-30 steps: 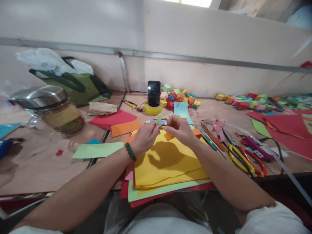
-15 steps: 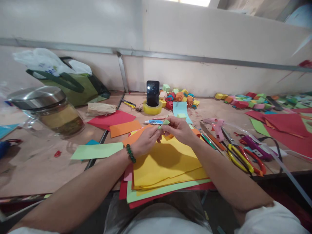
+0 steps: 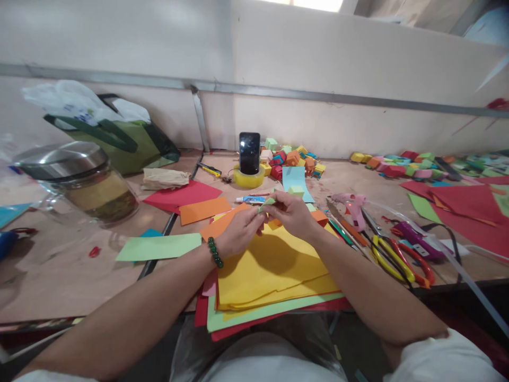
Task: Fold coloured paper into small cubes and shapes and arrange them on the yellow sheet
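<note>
Between my fingertips is a small folded piece of light green paper. My left hand pinches its near end, and my right hand has fingers closed on its other side; part of the paper is hidden by the fingers. Both hands hover over the far edge of a stack of yellow paper sheets, which lies on green, red and pink sheets. Just beyond the hands are a blue and white tube and a small light green paper cube.
A phone stands in a yellow tape roll, beside a heap of coloured paper cubes. On the right lie a pink glue gun, scissors and pliers. A lidded glass mug and green bag stand left.
The green paper has turned slightly between the fingertips and now looks flatter and longer. Both hands stay in nearly the same place.
</note>
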`<act>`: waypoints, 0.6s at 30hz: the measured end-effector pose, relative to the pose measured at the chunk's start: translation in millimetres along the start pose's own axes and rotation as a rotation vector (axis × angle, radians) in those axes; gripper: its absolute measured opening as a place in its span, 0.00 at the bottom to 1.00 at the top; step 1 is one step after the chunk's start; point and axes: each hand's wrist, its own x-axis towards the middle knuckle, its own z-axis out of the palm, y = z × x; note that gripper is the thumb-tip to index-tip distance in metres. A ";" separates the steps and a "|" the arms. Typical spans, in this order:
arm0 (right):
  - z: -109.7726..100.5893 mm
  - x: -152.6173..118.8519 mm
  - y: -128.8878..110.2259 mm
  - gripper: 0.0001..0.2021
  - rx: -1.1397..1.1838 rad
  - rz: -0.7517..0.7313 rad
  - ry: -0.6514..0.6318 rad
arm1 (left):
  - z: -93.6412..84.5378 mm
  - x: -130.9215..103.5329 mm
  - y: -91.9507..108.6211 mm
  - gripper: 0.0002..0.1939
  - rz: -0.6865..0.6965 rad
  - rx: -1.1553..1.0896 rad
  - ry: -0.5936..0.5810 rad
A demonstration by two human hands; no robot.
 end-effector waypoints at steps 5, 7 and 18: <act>0.4 -1.7 1.7 0.13 -0.018 -0.027 -0.021 | -4.9 -0.3 7.3 0.13 -0.016 -0.016 -0.022; -0.2 -2.5 0.9 0.12 -0.057 -0.050 0.002 | -5.7 -0.5 7.3 0.14 -0.018 0.023 -0.009; 0.0 -5.7 2.0 0.04 -0.292 -0.340 0.132 | -6.2 0.0 5.0 0.15 -0.044 0.082 0.056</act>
